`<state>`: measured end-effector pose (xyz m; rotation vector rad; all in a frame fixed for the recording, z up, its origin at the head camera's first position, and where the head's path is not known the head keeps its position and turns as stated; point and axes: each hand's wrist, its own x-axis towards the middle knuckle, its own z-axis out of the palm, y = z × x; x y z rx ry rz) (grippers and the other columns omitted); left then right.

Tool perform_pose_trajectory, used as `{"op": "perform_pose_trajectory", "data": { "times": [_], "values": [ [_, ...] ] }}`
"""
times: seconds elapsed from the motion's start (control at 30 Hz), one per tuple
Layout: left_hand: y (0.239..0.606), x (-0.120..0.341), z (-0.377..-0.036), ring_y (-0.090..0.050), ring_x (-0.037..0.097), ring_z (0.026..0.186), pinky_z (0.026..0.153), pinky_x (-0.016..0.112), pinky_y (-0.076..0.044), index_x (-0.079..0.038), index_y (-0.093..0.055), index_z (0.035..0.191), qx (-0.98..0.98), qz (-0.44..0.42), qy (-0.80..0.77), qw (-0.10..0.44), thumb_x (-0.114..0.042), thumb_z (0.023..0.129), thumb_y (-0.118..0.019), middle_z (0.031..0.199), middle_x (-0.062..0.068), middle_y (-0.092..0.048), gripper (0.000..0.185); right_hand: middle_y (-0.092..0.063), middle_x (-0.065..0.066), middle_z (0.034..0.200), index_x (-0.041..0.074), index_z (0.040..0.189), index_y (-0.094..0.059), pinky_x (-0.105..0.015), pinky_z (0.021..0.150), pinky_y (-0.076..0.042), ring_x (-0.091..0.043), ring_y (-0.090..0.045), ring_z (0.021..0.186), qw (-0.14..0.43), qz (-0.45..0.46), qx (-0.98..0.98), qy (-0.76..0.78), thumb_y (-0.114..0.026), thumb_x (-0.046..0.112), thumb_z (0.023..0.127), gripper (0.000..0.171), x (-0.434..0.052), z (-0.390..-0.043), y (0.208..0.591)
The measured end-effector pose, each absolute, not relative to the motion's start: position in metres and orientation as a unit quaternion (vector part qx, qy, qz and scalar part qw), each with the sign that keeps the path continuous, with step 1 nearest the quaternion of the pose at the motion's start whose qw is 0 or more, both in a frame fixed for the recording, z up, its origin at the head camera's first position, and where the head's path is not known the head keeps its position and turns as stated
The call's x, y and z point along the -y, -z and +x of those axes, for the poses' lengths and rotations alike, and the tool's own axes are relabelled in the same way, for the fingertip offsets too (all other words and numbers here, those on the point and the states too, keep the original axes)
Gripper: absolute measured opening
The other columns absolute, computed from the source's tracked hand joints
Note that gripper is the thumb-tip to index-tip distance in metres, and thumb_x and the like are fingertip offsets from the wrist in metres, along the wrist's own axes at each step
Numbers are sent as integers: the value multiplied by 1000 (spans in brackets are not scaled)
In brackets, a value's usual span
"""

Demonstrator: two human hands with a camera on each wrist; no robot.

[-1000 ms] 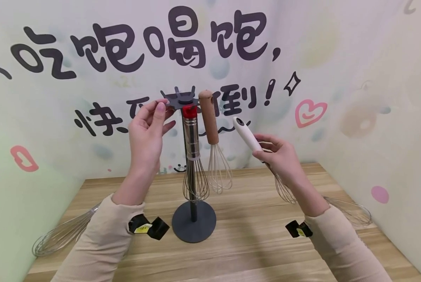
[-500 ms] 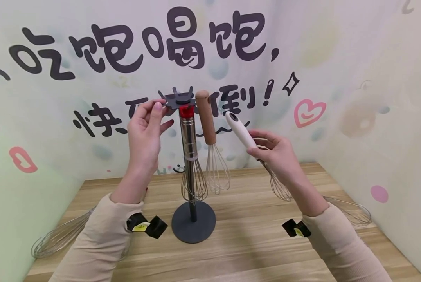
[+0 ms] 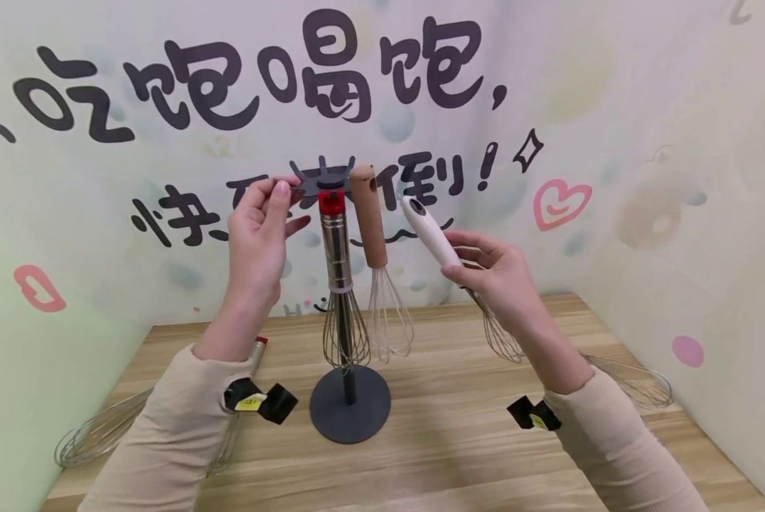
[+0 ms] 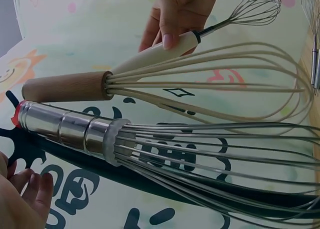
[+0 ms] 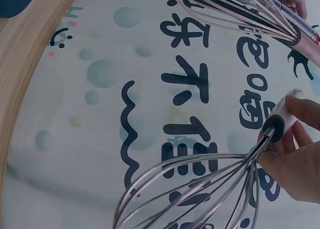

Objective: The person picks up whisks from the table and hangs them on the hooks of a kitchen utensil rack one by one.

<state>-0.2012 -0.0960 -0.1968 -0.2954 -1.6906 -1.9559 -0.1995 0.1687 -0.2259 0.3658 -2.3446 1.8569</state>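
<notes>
A dark grey hanging rack (image 3: 349, 412) stands mid-table, with a spoked disc (image 3: 323, 179) on top. A steel whisk with a red cap (image 3: 335, 242) and a wooden-handled whisk (image 3: 368, 220) hang from it. My left hand (image 3: 279, 190) pinches the tip of a left spoke; its fingers (image 4: 25, 189) show beside the steel handle (image 4: 65, 129). My right hand (image 3: 485, 267) grips a white-handled whisk (image 3: 430, 231) by the lower handle, tilted, with its top just right of the wooden handle (image 4: 65, 86). The whisk's wires (image 5: 200, 189) fan out below my right hand (image 5: 292, 144).
A large wire whisk (image 3: 101, 430) lies on the wooden table (image 3: 446, 441) at the left, partly under my sleeve, with a red-capped handle (image 3: 259, 348) beside it. Another wire whisk (image 3: 632, 384) lies at the right by the wall. Printed walls close in on three sides.
My right hand has carried the white-handled whisk left and slightly up, closer to the wooden-handled whisk. My left hand stays pinched on the rack's spoke.
</notes>
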Motion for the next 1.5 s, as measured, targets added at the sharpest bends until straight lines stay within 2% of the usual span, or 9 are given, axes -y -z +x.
{"op": "perform_pose_trajectory", "data": {
  "times": [0.27,0.4,0.6,0.73,0.83,0.97,1.13,1.3,1.5],
  "values": [
    [195,98,-202,-64,11,101,81,22,-58,-15,-59,107,617,-110,737,252,-20,100,-49,100,-7,-65,14,-61,-13,123,6,131,-56,-17,75,-54,-9,-61,105,64,121,779,-612,-67,-1,85,48,-163,-199,221],
    [196,99,-203,-64,17,105,82,22,-58,-16,-59,108,619,-102,739,246,-19,100,-48,107,-1,-66,14,-59,-16,128,6,132,-56,-17,74,-53,-13,-59,110,60,123,781,-610,-66,0,85,48,-161,-197,218],
    [193,102,-202,-65,11,101,84,21,-57,-9,-49,127,628,-121,738,214,-19,102,-44,127,8,-62,27,-59,-16,128,6,131,-55,-17,74,-53,-12,-59,111,58,125,778,-613,-66,0,85,48,-160,-196,215],
    [190,104,-199,-65,6,101,86,21,-56,-4,-42,135,629,-135,740,197,-22,102,-42,125,6,-61,37,-60,-14,127,7,132,-55,-19,74,-53,-11,-59,109,58,125,777,-614,-66,0,85,48,-159,-196,212],
    [188,104,-195,-65,7,102,89,23,-56,-4,-44,133,625,-132,743,199,-25,103,-40,124,6,-61,37,-60,-12,125,7,131,-56,-20,74,-53,-10,-59,107,60,124,776,-616,-66,1,85,47,-158,-196,210],
    [185,102,-190,-64,9,99,87,21,-56,-9,-50,120,600,-117,762,211,-27,103,-39,119,6,-59,26,-60,-13,124,8,131,-56,-19,74,-53,-11,-59,107,64,123,773,-619,-67,1,85,47,-155,-195,205],
    [184,99,-184,-63,15,100,81,18,-57,-13,-53,109,573,-105,778,238,-25,102,-43,110,3,-57,17,-60,-14,125,8,131,-57,-18,74,-53,-13,-59,109,69,126,773,-618,-67,1,85,47,-151,-194,200],
    [184,99,-180,-62,14,101,82,19,-57,-10,-54,118,579,-114,771,240,-24,98,-52,113,3,-59,25,-61,-10,121,7,130,-57,-17,73,-53,-12,-59,107,76,132,769,-621,-67,0,85,47,-148,-195,196],
    [186,97,-179,-60,11,102,83,18,-56,-7,-51,126,586,-118,765,240,-10,90,-62,114,2,-57,38,-60,-8,123,6,130,-57,-17,75,-53,-13,-58,109,80,140,760,-629,-66,-1,85,46,-146,-195,194]
  ]
}}
